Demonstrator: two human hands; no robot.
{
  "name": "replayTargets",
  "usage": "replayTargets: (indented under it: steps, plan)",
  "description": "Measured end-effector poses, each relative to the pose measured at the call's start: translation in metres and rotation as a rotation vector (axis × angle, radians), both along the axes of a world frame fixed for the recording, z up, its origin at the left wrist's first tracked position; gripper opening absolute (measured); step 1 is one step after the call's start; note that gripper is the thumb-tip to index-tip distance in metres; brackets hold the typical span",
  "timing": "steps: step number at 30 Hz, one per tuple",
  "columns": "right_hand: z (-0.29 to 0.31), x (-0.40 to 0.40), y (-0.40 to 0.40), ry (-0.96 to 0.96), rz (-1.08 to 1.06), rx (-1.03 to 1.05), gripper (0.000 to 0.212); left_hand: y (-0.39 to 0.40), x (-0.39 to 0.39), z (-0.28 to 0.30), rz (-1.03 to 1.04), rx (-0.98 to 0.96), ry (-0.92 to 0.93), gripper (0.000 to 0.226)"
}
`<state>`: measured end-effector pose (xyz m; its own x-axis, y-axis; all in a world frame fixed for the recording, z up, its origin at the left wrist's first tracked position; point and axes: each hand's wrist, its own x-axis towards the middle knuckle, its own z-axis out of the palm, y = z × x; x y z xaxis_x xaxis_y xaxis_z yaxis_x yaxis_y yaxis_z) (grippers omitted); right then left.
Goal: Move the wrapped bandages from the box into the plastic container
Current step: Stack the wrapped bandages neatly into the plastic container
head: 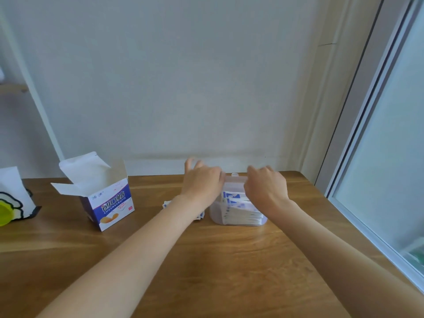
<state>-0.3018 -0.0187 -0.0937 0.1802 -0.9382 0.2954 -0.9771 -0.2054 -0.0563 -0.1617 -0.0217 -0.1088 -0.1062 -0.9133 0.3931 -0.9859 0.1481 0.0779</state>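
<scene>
- Many white-and-blue wrapped bandages (241,210) stand packed on edge inside the small translucent plastic container (215,216), right of centre in the frame on the brown wooden table (206,260).
- A few more wrapped bandages with blue print (165,204) lie on the table just left of the container, mostly hidden behind the left forearm.
- The left hand (202,182) sits at the container's upper left corner, fingers bent and blurred; whether they grip anything cannot be told.
- The right hand (266,187) is over the container's upper right edge, fingers curled down toward a clear flat piece (235,180) at the back of the container; the blur hides whether it is actually pinched.
- The white and purple-blue cardboard box (110,203) stands open in the left part of the frame, well apart from the container, its flaps raised and a white paper liner (85,171) sticking out of the top. Its front reads "CHUANGKOUTIE" under large Chinese characters; the smaller print is too small to read.
- At the far left edge stand a white holder with a cartoon outline (13,193) and a yellow-green round object (4,214).
- A pale wall (183,76) fills the upper frame, and a window frame (367,111) runs down the right side.
</scene>
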Motion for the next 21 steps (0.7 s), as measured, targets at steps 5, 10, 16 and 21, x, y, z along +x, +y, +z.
replayTargets:
  steps: [5, 10, 16, 21]
  plan:
    - [0.002, 0.066, 0.027, -0.198, 0.355, 0.057, 0.018, 0.015, 0.059, -0.015, 0.108, 0.028, 0.082, 0.031]
    - [-0.058, 0.105, 0.028, 0.055, 0.475, 0.346, 0.040, 0.034, 0.108, -0.075, 0.025, 0.544, 0.089, 0.049]
    - [-0.092, 0.095, 0.031, 0.033, 0.445, 0.221, 0.036, 0.063, 0.117, -0.069, -0.035, 0.431, 0.114, 0.041]
    - [-0.078, 0.083, 0.035, -0.315, 0.481, 0.388, 0.036, 0.069, 0.115, -0.063, -0.010, 0.412, 0.315, 0.033]
